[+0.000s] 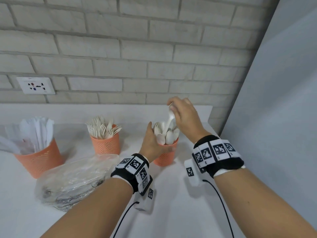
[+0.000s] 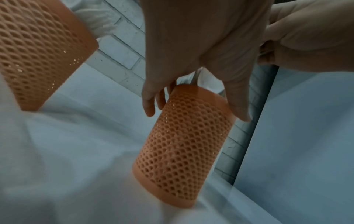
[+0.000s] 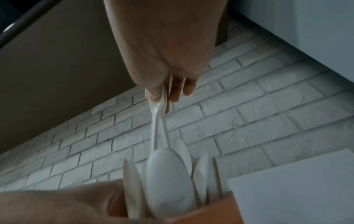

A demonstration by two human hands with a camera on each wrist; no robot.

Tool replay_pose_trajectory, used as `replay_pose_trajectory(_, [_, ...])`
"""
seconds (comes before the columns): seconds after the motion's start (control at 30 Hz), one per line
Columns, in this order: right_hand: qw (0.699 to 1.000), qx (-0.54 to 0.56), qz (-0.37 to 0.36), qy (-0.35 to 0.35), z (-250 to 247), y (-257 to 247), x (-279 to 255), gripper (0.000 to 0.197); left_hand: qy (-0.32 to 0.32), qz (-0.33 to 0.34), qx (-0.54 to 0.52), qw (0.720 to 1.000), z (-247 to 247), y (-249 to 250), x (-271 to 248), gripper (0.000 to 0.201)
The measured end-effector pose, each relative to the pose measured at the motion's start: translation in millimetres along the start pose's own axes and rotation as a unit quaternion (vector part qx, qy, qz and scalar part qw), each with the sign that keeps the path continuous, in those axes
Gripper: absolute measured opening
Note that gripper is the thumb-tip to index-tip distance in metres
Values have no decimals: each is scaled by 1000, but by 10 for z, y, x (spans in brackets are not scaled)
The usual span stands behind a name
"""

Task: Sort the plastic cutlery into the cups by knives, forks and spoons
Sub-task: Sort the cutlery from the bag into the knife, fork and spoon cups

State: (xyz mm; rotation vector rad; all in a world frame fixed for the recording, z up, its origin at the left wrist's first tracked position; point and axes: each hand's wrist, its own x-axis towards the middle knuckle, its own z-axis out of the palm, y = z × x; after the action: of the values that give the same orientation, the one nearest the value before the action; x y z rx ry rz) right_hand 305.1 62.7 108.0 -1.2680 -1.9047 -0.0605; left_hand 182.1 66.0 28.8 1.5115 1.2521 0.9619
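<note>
Three orange mesh cups stand on the white counter: knives in the left cup [image 1: 39, 157], forks in the middle cup [image 1: 106, 143], spoons in the right cup [image 1: 165, 158]. My left hand [image 1: 152, 141] grips the spoon cup [image 2: 184, 144] near its rim, fingers on one side and thumb on the other. My right hand [image 1: 172, 108] hovers just above that cup and pinches white plastic spoons [image 1: 169, 117] by their upper ends; their lower ends dip among the spoons standing in the cup [image 3: 168, 181]. In the right wrist view two stems [image 3: 159, 121] hang from my fingers [image 3: 176, 91].
A crumpled clear plastic bag [image 1: 73, 179] lies at the front left of the counter. A brick wall with a socket [image 1: 36, 85] runs behind the cups. A grey panel [image 1: 274, 100] closes off the right side, close to the spoon cup.
</note>
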Motion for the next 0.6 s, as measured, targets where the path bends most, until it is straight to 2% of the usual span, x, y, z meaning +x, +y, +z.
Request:
replay_pose_trajectory(0.1, [993,-58,3,-106,148,101,-38,26,22,8,-25,999,58,-37,24,125])
replay_pose_trajectory(0.23, [968,-76,52,-234,322,183,-145,42,34,12,-5,999,88,-89,71,124])
replay_pose_trajectory(0.47, [933,-87,109,-332,328,112,-155,51,27,-23,47,998,69,-24,40,128])
replay_pose_trajectory(0.5, [937,-88,105,-323,315,93,-146,51,29,-28,64,997,40,20,1,127])
replay_pose_trajectory(0.53, [951,-82,94,-284,305,62,-137,50,40,-25,89,995,-5,75,-62,124])
replay_pose_trajectory(0.6, [990,-47,50,-121,298,-82,-138,44,80,10,149,986,-166,186,-248,107])
